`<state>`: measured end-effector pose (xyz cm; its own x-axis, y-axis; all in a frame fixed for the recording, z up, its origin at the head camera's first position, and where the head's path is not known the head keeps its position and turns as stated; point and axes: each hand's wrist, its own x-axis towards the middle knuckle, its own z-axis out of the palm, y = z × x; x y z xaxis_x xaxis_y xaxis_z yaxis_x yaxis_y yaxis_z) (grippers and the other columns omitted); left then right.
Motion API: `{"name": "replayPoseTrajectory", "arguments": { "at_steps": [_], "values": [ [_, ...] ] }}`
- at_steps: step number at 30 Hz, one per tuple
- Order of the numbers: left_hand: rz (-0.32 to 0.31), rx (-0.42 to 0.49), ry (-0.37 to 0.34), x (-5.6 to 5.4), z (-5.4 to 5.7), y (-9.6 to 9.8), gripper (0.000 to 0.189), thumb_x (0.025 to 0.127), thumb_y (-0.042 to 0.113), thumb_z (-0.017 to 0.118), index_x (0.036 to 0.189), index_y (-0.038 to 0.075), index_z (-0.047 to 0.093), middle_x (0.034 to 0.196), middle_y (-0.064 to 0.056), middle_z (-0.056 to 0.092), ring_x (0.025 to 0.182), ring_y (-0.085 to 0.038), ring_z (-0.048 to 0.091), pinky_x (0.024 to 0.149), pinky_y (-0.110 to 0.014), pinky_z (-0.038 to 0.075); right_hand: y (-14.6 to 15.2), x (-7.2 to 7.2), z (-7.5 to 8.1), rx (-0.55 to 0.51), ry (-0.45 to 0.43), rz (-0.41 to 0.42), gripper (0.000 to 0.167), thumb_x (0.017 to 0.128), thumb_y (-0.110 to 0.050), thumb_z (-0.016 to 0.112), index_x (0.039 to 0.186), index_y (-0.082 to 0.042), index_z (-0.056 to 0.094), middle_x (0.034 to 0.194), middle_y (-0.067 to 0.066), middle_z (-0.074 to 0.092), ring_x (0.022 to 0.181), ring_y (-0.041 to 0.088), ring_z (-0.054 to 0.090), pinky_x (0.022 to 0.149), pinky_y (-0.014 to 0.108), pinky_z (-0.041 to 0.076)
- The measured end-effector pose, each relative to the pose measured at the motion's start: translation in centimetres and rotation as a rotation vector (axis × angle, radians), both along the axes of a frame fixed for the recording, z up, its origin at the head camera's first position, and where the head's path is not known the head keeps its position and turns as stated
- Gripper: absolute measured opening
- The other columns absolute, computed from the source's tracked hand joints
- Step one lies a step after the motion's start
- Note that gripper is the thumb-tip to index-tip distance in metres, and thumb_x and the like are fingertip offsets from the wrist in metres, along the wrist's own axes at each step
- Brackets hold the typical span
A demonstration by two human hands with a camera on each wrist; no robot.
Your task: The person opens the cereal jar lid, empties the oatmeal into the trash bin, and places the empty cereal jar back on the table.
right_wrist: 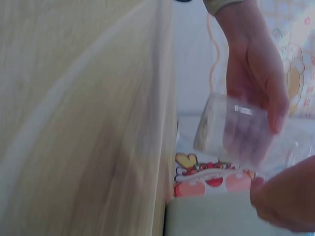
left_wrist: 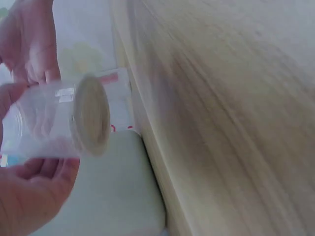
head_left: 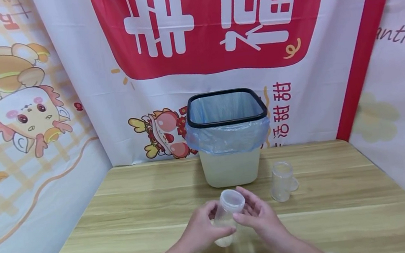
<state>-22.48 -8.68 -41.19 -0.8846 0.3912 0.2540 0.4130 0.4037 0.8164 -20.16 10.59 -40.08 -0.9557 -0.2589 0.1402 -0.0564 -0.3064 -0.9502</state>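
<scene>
Hands (head_left: 203,229) grip clear jar (head_left: 225,216); backdrop (head_left: 208,28) reads 幸福.

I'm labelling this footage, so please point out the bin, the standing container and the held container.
Bin (head_left: 232,167), head view: front wall.
Standing container (head_left: 281,186), head view: clear side.
Held container (head_left: 226,217), head view: clear side.

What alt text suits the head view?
A person's left grip holds a tilted clear jar above a wood-grain table, the right grip at the jar's rim. Behind stand a bag-lined trash bin and, to the right, another clear jar.
</scene>
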Motion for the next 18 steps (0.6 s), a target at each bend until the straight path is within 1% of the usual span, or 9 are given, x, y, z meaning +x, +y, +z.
{"name": "replayPoseTrajectory", "arguments": {
  "at_steps": [2, 4, 6, 9, 13, 18],
  "values": [
    [0.058, -0.026, 0.054, 0.1, 0.2, 0.2, 0.056, 0.069, 0.031, 0.087, 0.113, 0.005, 0.063, 0.104, -0.001, 0.063, 0.091, -0.017, 0.061, 0.079, -0.030, 0.053, -0.7, 0.3, 0.1, -0.010, -0.025, -0.091, 0.073, 0.082, 0.002, 0.071, 0.144, 0.008, 0.031, 0.142, 0.024, 0.041, 0.131, 0.030, 0.042, 0.102, 0.022, 0.039],
    [0.101, -0.042, 0.084, 0.3, 0.2, 0.4, 0.056, 0.068, 0.034, 0.088, 0.110, 0.007, 0.062, 0.102, -0.001, 0.061, 0.089, -0.018, 0.058, 0.076, -0.029, 0.051, -1.5, 0.6, 0.1, -0.010, -0.048, -0.166, 0.071, 0.081, 0.001, 0.073, 0.139, 0.008, 0.034, 0.137, 0.021, 0.046, 0.124, 0.027, 0.048, 0.100, 0.023, 0.041],
    [0.129, -0.058, 0.112, 0.4, 0.2, 0.7, 0.056, 0.066, 0.038, 0.088, 0.107, 0.010, 0.061, 0.099, 0.001, 0.059, 0.086, -0.017, 0.056, 0.073, -0.028, 0.050, -2.2, 0.9, 0.1, -0.001, -0.073, -0.224, 0.070, 0.079, 0.000, 0.075, 0.136, 0.007, 0.035, 0.134, 0.020, 0.048, 0.120, 0.026, 0.050, 0.100, 0.026, 0.043],
    [0.155, -0.080, 0.156, 0.5, -0.1, 0.9, 0.053, 0.065, 0.041, 0.088, 0.099, 0.013, 0.058, 0.093, 0.004, 0.055, 0.082, -0.013, 0.052, 0.069, -0.026, 0.047, -3.0, 1.2, 0.0, 0.010, -0.105, -0.294, 0.069, 0.078, -0.002, 0.077, 0.132, 0.006, 0.035, 0.130, 0.017, 0.050, 0.117, 0.023, 0.052, 0.098, 0.026, 0.044],
    [0.178, -0.126, 0.226, 0.7, -0.4, 1.2, 0.052, 0.063, 0.042, 0.088, 0.091, 0.016, 0.052, 0.088, 0.005, 0.051, 0.077, -0.010, 0.046, 0.066, -0.024, 0.043, -3.6, 1.4, -0.1, 0.014, -0.131, -0.340, 0.068, 0.077, -0.005, 0.078, 0.129, 0.004, 0.034, 0.128, 0.015, 0.050, 0.114, 0.022, 0.053, 0.097, 0.026, 0.044],
    [0.181, -0.164, 0.246, 0.9, -0.6, 1.3, 0.053, 0.062, 0.039, 0.089, 0.090, 0.017, 0.049, 0.088, 0.003, 0.049, 0.077, -0.009, 0.044, 0.067, -0.024, 0.041, -3.9, 1.5, -0.3, 0.029, -0.133, -0.350, 0.067, 0.079, -0.007, 0.077, 0.129, 0.004, 0.033, 0.129, 0.016, 0.049, 0.115, 0.023, 0.052, 0.097, 0.027, 0.043]
  ]
}}
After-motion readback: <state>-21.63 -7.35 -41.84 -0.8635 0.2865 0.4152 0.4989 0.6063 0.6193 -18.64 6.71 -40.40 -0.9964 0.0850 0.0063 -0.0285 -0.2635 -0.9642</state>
